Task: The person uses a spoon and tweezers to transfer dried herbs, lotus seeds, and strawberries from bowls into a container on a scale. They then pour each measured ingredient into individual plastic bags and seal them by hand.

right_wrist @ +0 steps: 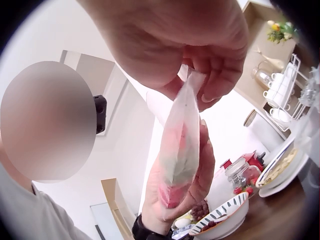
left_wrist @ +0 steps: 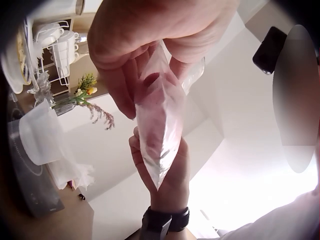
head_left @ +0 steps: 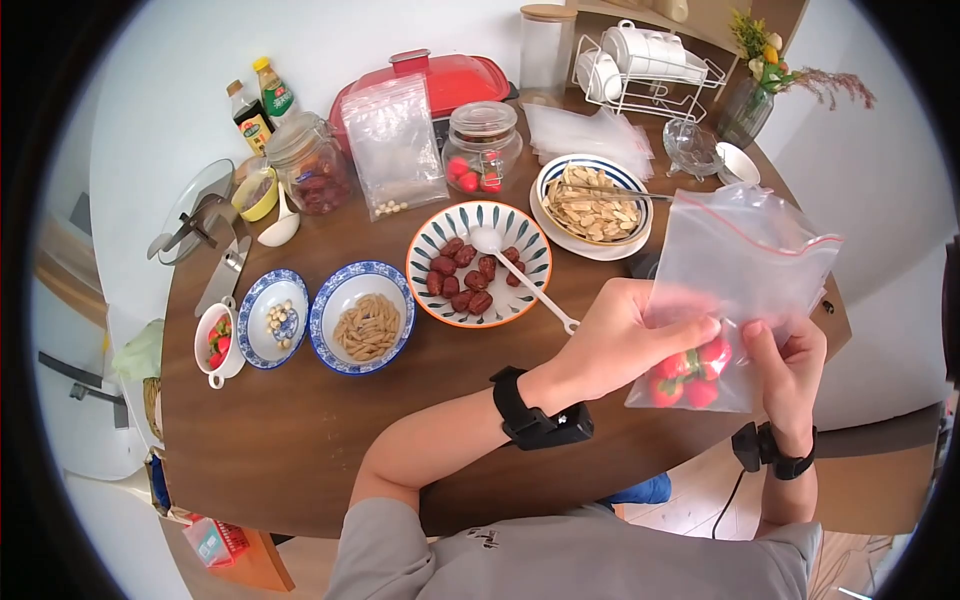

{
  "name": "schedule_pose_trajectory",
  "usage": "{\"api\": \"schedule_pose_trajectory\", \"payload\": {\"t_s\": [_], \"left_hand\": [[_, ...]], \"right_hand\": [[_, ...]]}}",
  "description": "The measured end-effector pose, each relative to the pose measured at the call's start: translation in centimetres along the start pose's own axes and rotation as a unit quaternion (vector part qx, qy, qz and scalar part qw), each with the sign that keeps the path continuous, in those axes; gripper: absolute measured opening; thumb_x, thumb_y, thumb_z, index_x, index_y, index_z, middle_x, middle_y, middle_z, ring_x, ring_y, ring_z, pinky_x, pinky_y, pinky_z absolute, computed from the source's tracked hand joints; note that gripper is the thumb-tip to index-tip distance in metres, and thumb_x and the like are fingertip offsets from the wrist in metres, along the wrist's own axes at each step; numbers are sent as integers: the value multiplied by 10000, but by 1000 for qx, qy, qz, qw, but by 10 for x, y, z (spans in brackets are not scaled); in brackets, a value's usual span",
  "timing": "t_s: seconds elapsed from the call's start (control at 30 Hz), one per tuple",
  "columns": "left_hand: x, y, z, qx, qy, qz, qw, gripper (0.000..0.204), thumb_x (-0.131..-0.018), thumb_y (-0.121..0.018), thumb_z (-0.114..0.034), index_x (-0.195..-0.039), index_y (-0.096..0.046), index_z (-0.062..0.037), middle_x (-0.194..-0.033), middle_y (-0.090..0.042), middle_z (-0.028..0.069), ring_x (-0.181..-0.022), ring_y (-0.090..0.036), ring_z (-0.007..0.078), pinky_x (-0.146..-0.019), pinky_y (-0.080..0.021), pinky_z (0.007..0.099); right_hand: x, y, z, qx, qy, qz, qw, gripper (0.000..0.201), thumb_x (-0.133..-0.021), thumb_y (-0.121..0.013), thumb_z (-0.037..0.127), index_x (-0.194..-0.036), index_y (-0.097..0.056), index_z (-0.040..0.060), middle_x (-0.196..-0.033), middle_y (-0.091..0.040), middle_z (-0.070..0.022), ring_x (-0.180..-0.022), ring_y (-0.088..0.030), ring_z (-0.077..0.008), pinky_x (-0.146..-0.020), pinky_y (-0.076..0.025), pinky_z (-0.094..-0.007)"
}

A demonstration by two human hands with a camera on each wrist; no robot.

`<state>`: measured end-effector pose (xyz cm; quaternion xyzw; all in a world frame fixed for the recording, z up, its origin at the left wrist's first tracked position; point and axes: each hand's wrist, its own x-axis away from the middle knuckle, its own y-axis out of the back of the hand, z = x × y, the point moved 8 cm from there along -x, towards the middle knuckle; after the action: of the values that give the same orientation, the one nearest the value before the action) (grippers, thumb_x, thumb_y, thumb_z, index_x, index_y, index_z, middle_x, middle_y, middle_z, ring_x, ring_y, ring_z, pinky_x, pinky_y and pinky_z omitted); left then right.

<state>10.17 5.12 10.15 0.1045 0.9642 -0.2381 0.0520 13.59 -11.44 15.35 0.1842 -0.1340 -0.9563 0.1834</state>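
Both hands hold up a clear zip bag (head_left: 750, 265) with a red seal line, at the right front over the table. Several strawberries (head_left: 690, 375) with green leaves lie in its bottom. My left hand (head_left: 625, 340) pinches the bag's left side, thumb on the front. On the opposite side my right hand (head_left: 790, 360) pinches its edge, thumb also in front. Seen from the left wrist, the bag (left_wrist: 160, 120) bulges between the two hands. In the right wrist view, red fruit shows through the plastic bag (right_wrist: 180, 150).
A striped bowl (head_left: 425, 295) of red dates with a white spoon (head_left: 540, 290) stands mid-table. Left of it are blue-rimmed bowls (head_left: 362, 275) and a small strawberry cup (head_left: 220, 345). Behind stand jars (head_left: 482, 145), a red cooker (head_left: 490, 75), a plate of dried slices (head_left: 590, 210) and a cup rack (head_left: 650, 75).
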Motion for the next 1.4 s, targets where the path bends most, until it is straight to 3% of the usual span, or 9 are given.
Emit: {"api": "schedule_pose_trajectory", "payload": {"t_s": [0.23,0.3,0.6,0.7,0.77,0.9,0.97,1.23,1.4], "left_hand": [[0,3,4,-45,6,-12,999,202,-912,-655,-93,-1068,-694,28,-954,-721,93,-869,-661,101,-762,-538,240],[1,5,-9,-59,-59,-29,996,191,-921,-642,-90,-1061,-696,28,-948,-724,101,-852,-663,99,-762,-537,240],[7,3,-28,-103,-107,-23,989,206,-939,-631,-132,-1019,-695,46,-893,-725,85,-799,-657,91,-724,-526,236],[8,0,-29,-72,-102,-1,992,205,-940,-627,-125,-1018,-695,51,-858,-716,80,-796,-661,108,-732,-532,243],[8,-2,-25,-106,-53,-4,993,215,-919,-653,-110,-1043,-682,62,-918,-714,98,-826,-666,120,-750,-541,256],[11,0,-41,-98,-110,-56,988,210,-888,-663,-32,-1073,-664,67,-1012,-704,141,-870,-681,158,-778,-557,278],[12,4,-37,-81,-89,-50,991,180,-889,-660,-27,-1043,-671,65,-946,-714,138,-839,-686,154,-761,-560,276],[11,3,-38,-109,-73,-47,990,153,-890,-656,-30,-1006,-690,65,-920,-720,127,-805,-684,143,-745,-551,266],[13,2,-45,-177,-56,-2,983,162,-885,-667,-45,-992,-703,71,-932,-725,119,-819,-683,135,-764,-543,254]], "right_hand": [[1,-7,4,-8,-9,7,1000,68,-892,-643,38,-917,-661,-23,-853,-648,-5,-755,-551,-55,-669,-428,-202],[2,-9,1,-9,-15,14,1000,70,-890,-643,39,-916,-659,-24,-859,-647,-8,-761,-552,-57,-672,-428,-202],[4,-12,6,16,-32,35,999,82,-873,-665,61,-884,-667,-20,-805,-636,-14,-717,-548,-66,-624,-419,-215],[2,-17,24,48,15,29,998,126,-885,-664,93,-911,-670,-31,-797,-635,-16,-707,-548,-67,-610,-416,-217],[0,-15,34,27,42,24,998,151,-897,-658,112,-929,-673,-34,-806,-641,-22,-716,-548,-63,-606,-418,-218],[2,-16,31,36,-1,16,999,146,-900,-655,119,-887,-692,-21,-759,-629,-12,-678,-529,-64,-585,-406,-222],[2,-25,34,39,53,79,995,137,-904,-646,112,-881,-697,-13,-711,-608,-11,-639,-516,-70,-567,-394,-222],[5,-16,40,28,62,27,997,116,-873,-654,66,-795,-684,-15,-671,-595,-43,-606,-514,-92,-537,-386,-251],[11,-11,55,80,181,15,980,112,-850,-656,49,-759,-654,-15,-659,-585,-65,-581,-513,-144,-535,-387,-269]]}}
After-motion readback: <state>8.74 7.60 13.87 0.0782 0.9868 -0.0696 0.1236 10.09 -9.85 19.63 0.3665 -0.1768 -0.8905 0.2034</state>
